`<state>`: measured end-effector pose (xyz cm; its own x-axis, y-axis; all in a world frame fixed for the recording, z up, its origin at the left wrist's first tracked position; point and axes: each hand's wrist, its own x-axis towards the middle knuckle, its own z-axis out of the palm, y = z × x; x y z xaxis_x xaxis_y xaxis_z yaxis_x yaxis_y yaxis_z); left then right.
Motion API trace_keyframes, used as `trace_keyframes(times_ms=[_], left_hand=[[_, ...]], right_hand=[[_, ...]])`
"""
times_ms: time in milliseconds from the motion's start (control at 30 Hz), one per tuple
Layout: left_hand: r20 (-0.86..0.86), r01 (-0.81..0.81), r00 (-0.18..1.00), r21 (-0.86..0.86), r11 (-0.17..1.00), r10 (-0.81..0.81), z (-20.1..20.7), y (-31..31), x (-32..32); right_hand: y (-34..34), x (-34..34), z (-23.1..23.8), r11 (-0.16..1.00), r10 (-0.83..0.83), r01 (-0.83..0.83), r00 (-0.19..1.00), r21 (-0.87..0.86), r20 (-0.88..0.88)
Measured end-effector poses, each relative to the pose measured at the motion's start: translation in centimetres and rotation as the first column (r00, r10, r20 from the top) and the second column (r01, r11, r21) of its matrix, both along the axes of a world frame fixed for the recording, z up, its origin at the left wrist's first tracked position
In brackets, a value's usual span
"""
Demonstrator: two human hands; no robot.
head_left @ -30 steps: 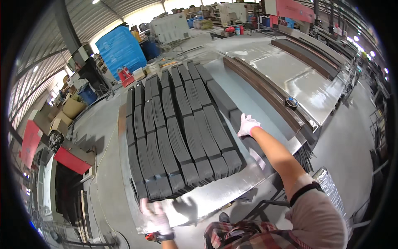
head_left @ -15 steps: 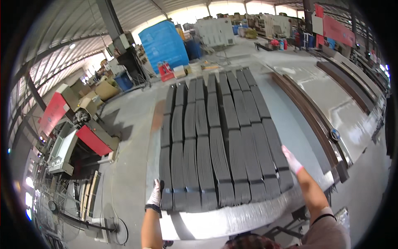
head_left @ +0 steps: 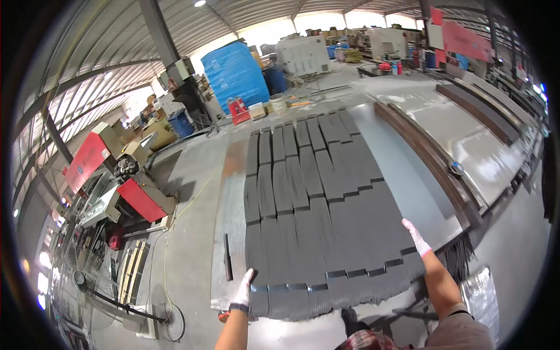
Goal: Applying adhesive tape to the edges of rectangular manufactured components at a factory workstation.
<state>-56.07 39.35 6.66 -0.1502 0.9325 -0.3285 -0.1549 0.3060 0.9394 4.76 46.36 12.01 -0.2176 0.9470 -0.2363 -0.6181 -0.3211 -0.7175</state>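
Observation:
A broad block of dark grey strip bundles (head_left: 326, 239) lies in rows on a metal-topped table (head_left: 224, 204) in front of me. Bands cross the rows in stepped lines, and the near bundles sit tightly against one another. My left hand (head_left: 244, 286), in a white glove, rests at the block's near left edge with its fingers extended. At the right edge, my gloved right hand (head_left: 415, 236) lies along the side of the bundles, fingers stretched out. A short dark bar (head_left: 227, 256) lies on the metal just left of the block.
Long brown profiles (head_left: 423, 157) run along the table's right side. To the left stand a red and grey machine (head_left: 140, 198) and a floor fan (head_left: 87, 286). A blue-covered stack (head_left: 235, 76) and a red item (head_left: 238, 111) are beyond the far end.
The near bundles are pressed closer together, their gaps narrowed and band lines stepped. My left hand has shifted inward, and the dark bar now shows beside the block. The view has moved slightly.

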Motion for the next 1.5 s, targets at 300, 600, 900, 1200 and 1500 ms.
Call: trace_keyframes(times_ms=[300, 600, 900, 1200, 1500], left_hand=[[0.211, -0.034, 0.976, -0.071, 0.997, 0.048, -1.0, -33.6, -1.5], [0.304, 0.023, 0.952, -0.151, 0.988, 0.025, 3.9, -29.1, 6.0], [-0.238, 0.13, 0.964, 0.019, 0.991, -0.122, -5.0, 1.8, 6.3], [-0.471, 0.0, 0.876, 0.214, 0.977, 0.103, 0.0, 1.4, 13.2], [-0.285, 0.13, 0.953, 0.696, 0.706, 0.105, 18.7, -25.1, 32.7]], right_hand=[[-31.6, -0.7, 4.8, 0.992, -0.026, -0.001, 0.976, 0.128, 0.215], [-36.9, 6.2, -8.2, 0.976, -0.065, 0.085, 0.992, -0.202, 0.107], [-22.3, 4.2, -11.3, 0.998, -0.041, 0.051, 0.964, -0.03, 0.261], [-24.5, 3.4, -9.5, 0.994, -0.093, 0.077, 0.967, 0.074, 0.237], [-34.6, 3.5, 5.5, 0.749, -0.273, 0.318, 0.948, 0.581, -0.165]])
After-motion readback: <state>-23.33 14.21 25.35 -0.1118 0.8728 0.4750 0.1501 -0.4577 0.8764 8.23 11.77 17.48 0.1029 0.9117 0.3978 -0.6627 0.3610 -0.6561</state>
